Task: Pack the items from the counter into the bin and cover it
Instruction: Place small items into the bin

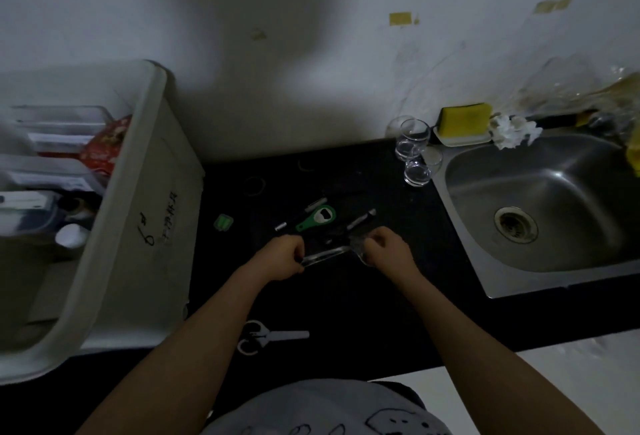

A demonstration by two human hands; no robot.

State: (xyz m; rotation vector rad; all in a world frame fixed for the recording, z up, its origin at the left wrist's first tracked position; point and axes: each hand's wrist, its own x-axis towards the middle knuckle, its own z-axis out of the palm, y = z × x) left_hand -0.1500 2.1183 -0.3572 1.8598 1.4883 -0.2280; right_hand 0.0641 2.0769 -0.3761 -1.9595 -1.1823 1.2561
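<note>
— What is seen on the black counter (363,296) from the head view?

— A clear plastic bag (325,254) is gripped at each end by the closed left hand (282,258) and right hand (388,252). A green bottle opener (317,218) and scissors (273,336) are left lying there.

— And around it?

— The white bin (114,226), partly filled, is set at the left; a steel sink (540,206) at the right, below a stained wall (311,53).

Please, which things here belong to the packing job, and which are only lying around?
For the job: bin, green opener, scissors, green clip, clear item in both hands' grip, left hand, right hand.

Just lying about, probably: sink, sponge, crumpled tissue. The glasses could be either.
</note>
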